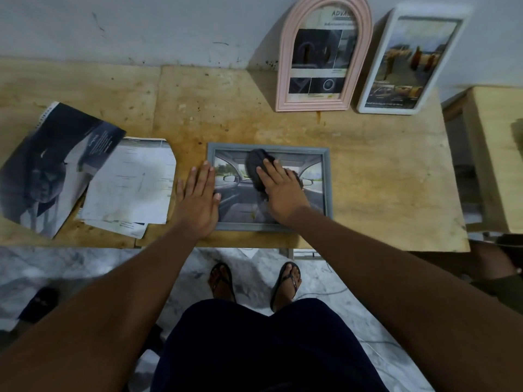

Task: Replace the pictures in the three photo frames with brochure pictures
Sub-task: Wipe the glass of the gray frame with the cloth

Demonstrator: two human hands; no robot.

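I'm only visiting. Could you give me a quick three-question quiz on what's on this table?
1. True or false: the grey frame stands against the wall.
2. What does the right hand press onto the grey frame? A) a cloth B) a brush C) a sponge
3. How many frames lean on the wall?
Key: 1 false, it lies flat on the table; 2 A; 3 two, the pink frame and the white frame.

Stained plywood worktop (368, 165) abuts a scuffed grey wall (141, 29). A dark cloth (254, 162) lies toward its near edge. A second wooden table (495, 154) stands beyond its right edge.
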